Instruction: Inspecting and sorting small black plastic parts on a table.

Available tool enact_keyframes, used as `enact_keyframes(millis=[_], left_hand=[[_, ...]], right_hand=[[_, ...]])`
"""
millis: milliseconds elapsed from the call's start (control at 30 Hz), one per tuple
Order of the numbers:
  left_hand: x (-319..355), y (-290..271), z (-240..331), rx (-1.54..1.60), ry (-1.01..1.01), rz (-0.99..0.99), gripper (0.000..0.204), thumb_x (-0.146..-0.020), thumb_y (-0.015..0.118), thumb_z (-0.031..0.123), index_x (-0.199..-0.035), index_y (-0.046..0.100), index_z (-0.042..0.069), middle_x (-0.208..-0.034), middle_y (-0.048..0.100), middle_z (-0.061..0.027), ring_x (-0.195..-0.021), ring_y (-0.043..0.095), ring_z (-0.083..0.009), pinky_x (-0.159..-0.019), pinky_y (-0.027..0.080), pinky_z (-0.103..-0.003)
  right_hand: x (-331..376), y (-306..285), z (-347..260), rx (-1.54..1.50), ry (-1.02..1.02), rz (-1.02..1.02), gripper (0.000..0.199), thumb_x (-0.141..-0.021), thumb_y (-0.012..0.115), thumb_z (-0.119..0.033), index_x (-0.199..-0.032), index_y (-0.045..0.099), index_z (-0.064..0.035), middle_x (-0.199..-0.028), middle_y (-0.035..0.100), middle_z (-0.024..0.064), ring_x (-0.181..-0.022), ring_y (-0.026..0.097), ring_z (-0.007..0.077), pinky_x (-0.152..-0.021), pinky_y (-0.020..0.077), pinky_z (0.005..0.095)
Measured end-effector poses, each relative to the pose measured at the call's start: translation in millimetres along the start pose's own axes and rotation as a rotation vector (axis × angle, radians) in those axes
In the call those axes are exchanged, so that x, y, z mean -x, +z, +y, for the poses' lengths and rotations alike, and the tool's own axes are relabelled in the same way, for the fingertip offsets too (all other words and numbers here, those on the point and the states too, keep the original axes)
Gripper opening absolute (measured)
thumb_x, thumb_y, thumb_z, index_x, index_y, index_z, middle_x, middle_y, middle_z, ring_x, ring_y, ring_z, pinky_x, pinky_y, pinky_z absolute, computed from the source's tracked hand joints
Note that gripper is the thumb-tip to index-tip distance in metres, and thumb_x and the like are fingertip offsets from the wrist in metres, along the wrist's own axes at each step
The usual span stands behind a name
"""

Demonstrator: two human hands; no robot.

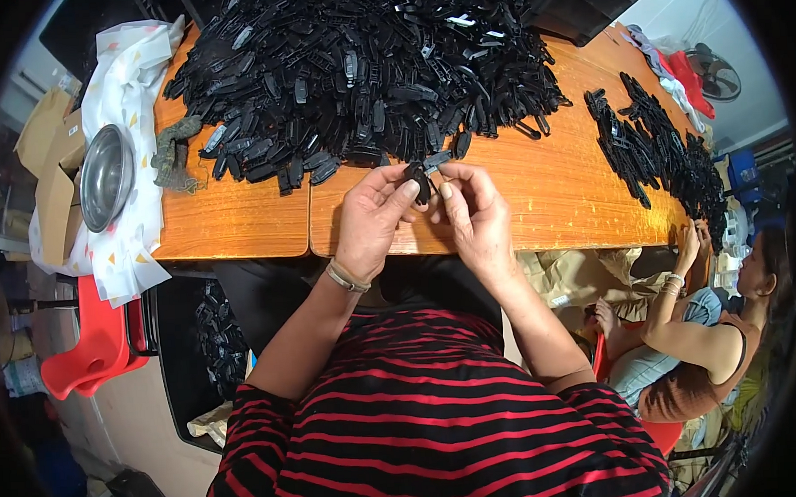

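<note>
Black plastic clip [423, 182] is being pinched by left hand [372, 216] and right hand [475, 211]; clip pile [364, 72] is lying far on the counter [237, 220].

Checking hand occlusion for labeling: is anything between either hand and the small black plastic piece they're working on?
Nothing visible. The left hand and right hand both pinch the small black plastic piece directly with their fingers, above the orange wooden table. The big heap of black plastic parts lies beyond it.

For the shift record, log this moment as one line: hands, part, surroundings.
left hand: pinching small black plastic part | right hand: pinching same part | behind: pile of black parts on wooden table
</note>
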State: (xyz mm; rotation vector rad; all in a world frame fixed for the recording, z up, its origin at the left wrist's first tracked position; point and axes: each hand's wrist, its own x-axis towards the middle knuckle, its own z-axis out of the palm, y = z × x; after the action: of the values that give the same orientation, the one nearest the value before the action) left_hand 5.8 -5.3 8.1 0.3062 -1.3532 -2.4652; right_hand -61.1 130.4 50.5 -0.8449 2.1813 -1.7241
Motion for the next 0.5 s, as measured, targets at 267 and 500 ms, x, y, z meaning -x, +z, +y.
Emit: enact_keyframes(millis=[267,500], left_hand=[[6,0,9,0.048,0.047,-0.037,0.024,-0.092,0.061,0.006,-0.115,0.057,-0.001,-0.097,0.067,-0.0052,-0.079,0.064,-0.0101,-0.069,0.051,-0.021],[7,-2,8,0.018,0.078,-0.041,0.026,-0.091,0.062,0.004,-0.116,0.057,-0.002,-0.097,0.067,-0.0063,-0.081,0.064,-0.0105,-0.071,0.052,-0.021]], right_hand=[[5,5,7,-0.044,-0.032,-0.009,0.027,-0.093,0.060,-0.006,-0.119,0.055,0.0031,-0.095,0.066,0.0071,-0.078,0.061,0.0092,-0.070,0.0508,0.0223],[1,3,-8,-0.212,0.000,0.083,0.026,-0.085,0.069,-0.001,-0.110,0.059,0.0013,-0.095,0.066,0.0039,-0.086,0.061,0.0088,-0.081,0.0493,0.0239]])
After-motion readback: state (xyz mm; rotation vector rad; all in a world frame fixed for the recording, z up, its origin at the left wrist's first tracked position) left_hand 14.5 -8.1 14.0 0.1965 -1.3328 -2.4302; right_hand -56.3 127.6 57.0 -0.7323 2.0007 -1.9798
